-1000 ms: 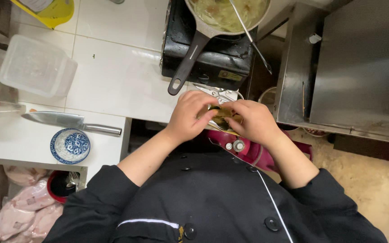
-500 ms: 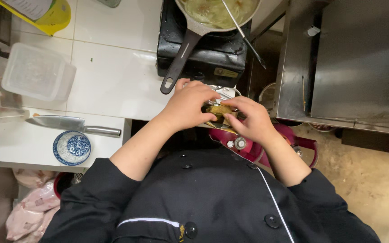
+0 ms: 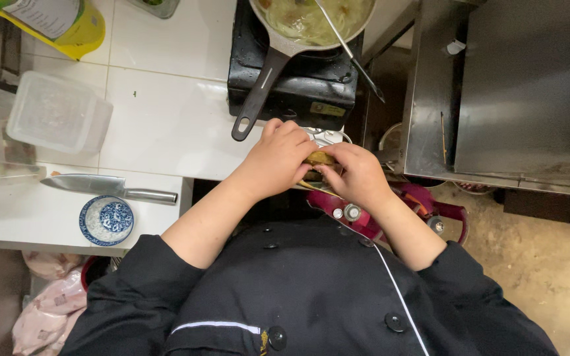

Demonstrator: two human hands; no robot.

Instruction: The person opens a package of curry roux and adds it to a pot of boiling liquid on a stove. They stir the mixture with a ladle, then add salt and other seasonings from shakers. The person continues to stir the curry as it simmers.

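From the head view, both forearms reach forward and meet just past the desk's near edge. The left hand (image 3: 277, 158) curls its fingers over a small yellowish-brown piece of food (image 3: 319, 158), and the right hand (image 3: 357, 175) pinches its other side. Beyond them a frying pan (image 3: 311, 20) sits on a black stove (image 3: 298, 86). A knife (image 3: 107, 188) and blue patterned dish (image 3: 105, 219) lie at the desk's near edge, a clear container (image 3: 57, 112) behind them.
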